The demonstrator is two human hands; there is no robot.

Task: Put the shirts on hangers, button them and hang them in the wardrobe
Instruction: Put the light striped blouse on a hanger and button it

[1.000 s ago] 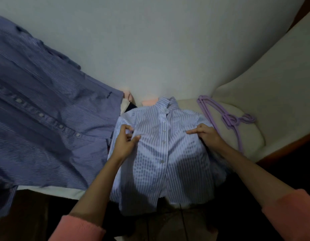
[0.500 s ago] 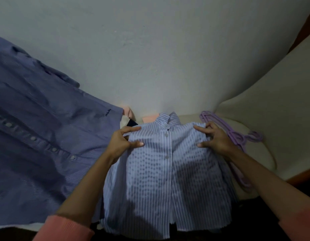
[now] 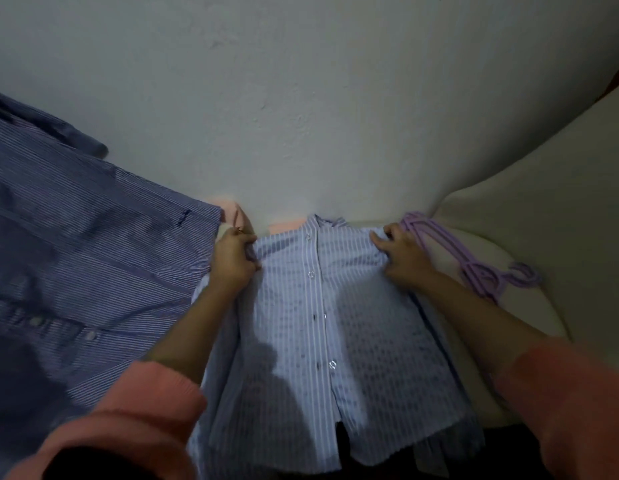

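A light blue striped shirt (image 3: 322, 334) lies front up before me, its front closed along the button row, collar toward the wall. My left hand (image 3: 233, 259) grips the fabric at its left shoulder. My right hand (image 3: 403, 252) grips the fabric at its right shoulder. Purple hangers (image 3: 474, 268) lie just right of my right hand on the cream cushion. A larger dark blue striped shirt (image 3: 76, 271) lies spread out to the left, buttoned along its front.
A pale wall (image 3: 301, 98) stands right behind the shirts. A cream cushion (image 3: 543, 220) rises at the right. Pink fabric (image 3: 287, 226) peeks out beside the light shirt's collar.
Both hands have slid outward and up from the shirt's chest to its shoulders and now clutch the fabric. The view has come closer to the shirt.
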